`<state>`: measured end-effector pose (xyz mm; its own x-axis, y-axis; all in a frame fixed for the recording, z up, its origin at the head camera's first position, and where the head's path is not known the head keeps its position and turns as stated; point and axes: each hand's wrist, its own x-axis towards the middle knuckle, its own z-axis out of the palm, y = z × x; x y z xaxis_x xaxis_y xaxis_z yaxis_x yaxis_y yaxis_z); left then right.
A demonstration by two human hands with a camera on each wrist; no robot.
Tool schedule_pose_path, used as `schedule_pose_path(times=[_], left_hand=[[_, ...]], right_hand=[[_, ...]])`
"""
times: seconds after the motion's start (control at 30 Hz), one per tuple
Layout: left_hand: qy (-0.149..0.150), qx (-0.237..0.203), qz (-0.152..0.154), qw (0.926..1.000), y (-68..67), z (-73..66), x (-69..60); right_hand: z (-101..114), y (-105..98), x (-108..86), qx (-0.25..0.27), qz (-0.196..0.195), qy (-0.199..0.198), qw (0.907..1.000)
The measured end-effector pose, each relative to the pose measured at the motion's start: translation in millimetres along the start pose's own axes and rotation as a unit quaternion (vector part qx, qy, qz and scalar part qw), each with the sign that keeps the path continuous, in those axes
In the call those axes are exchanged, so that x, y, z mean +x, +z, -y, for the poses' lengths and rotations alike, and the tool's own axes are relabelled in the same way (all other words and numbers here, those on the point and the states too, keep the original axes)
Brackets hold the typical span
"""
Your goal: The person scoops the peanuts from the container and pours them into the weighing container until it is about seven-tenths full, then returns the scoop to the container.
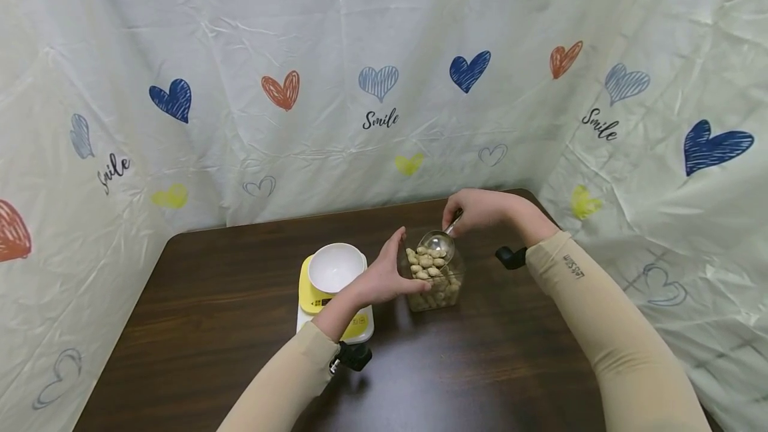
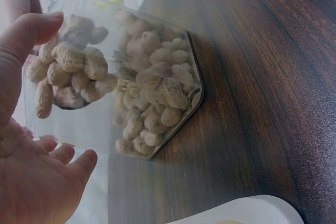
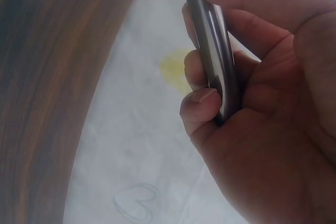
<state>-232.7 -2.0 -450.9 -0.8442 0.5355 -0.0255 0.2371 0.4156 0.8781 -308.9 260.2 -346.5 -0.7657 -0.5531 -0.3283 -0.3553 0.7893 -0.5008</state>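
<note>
A clear container (image 1: 435, 295) (image 2: 152, 158) stands on the table, partly filled with unshelled peanuts (image 1: 441, 289) (image 2: 152, 87). My left hand (image 1: 384, 275) (image 2: 37, 166) grips its left side, thumb and fingers spread around the wall. My right hand (image 1: 480, 210) (image 3: 273, 93) holds the handle (image 3: 212, 51) of a metal scoop (image 1: 438, 242), with fingers curled round it. The scoop's bowl is at the container's mouth; through the wall in the left wrist view, a heap of peanuts (image 2: 71, 69) sits in it above the others.
Left of the container, a white bowl (image 1: 337, 268) rests on a yellow and white kitchen scale (image 1: 312, 300), partly covered by my left forearm. The scale's white edge (image 2: 262, 208) shows in the left wrist view. Behind the dark wooden table (image 1: 228, 285) hangs a heart-patterned sheet (image 1: 330, 152).
</note>
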Motion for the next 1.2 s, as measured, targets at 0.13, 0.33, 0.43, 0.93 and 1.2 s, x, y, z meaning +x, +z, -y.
schedule_pose_path(times=[0.13, 0.33, 0.43, 0.93, 1.2], left_hand=[[-0.002, 0.001, -0.001, 1.0, 0.2, -0.6, -0.5], [-0.004, 0.003, -0.001, 1.0, 0.2, -1.4, -0.9], [-0.006, 0.004, -0.001, 1.0, 0.1, -1.5, -1.1], [-0.002, 0.0, 0.003, 1.0, 0.4, -0.5, -1.0], [-0.004, 0.003, 0.001, 1.0, 0.2, -1.4, -1.3]], right_hand=[[-2.7, -0.7, 1.1, 0.005, -0.002, -0.005, 1.0], [-0.8, 3.0, 3.8, 0.002, 0.011, -0.011, 0.9999], [1.4, 4.0, 4.3, -0.006, 0.014, -0.011, 0.9998], [0.6, -0.6, -3.8, 0.002, 0.024, -0.013, 0.9996], [-0.5, 2.4, -4.9, 0.021, 0.035, -0.021, 0.999]])
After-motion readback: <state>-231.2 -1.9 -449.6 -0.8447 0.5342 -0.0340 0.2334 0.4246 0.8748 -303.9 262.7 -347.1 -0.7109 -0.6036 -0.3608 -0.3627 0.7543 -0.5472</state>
